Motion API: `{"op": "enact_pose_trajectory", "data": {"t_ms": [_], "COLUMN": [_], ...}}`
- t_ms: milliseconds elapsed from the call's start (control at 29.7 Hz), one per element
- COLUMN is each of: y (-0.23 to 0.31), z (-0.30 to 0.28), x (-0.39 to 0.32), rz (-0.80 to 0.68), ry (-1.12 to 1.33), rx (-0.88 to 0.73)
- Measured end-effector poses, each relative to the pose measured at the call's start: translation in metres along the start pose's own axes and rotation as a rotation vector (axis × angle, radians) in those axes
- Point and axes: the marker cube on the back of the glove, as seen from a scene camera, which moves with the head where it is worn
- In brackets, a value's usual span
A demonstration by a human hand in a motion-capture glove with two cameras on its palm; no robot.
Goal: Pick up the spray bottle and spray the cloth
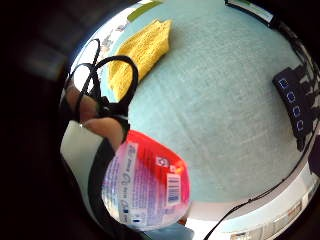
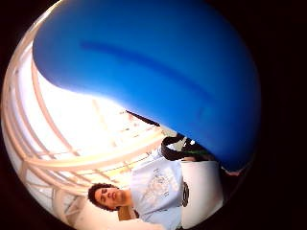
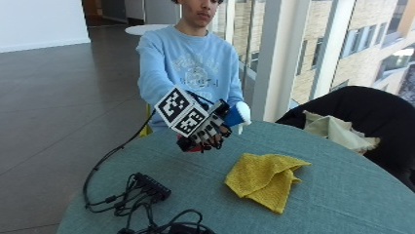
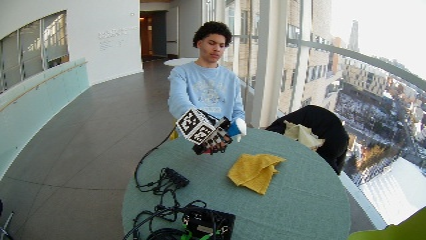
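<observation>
Above the table's (image 3: 363,195) far edge, the gloved right hand (image 3: 206,130) gripped the spray bottle (image 3: 235,117), with the yellow cloth (image 3: 264,179) lying nearer mid-table, beyond its nozzle end.

Daylight, bright, enters from the windows (image 3: 337,44) behind and beside the person. Outside views evenly lit; shadows on the desk (image 3: 337,195) soft, a faint one under the cloth (image 3: 264,180). Thumb-side palm view: window area blown out to white glare, bottle (image 2: 158,72) fills the frame close up and soft. Little-finger-side view: bottle label (image 1: 147,182) blurred, cloth there clearer. Both palm views bend strongly at the rim, with black surround. Wide outside view curves straight lines near its edges.
</observation>
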Motion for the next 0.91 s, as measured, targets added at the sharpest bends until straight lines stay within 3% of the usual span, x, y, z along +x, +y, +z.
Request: {"op": "enact_pose_trajectory", "data": {"t_ms": [910], "y": [-0.0024], "z": [0.0078], "x": [-0.0046], "rz": [0.0], "ry": [0.051], "rx": [-0.052]}}
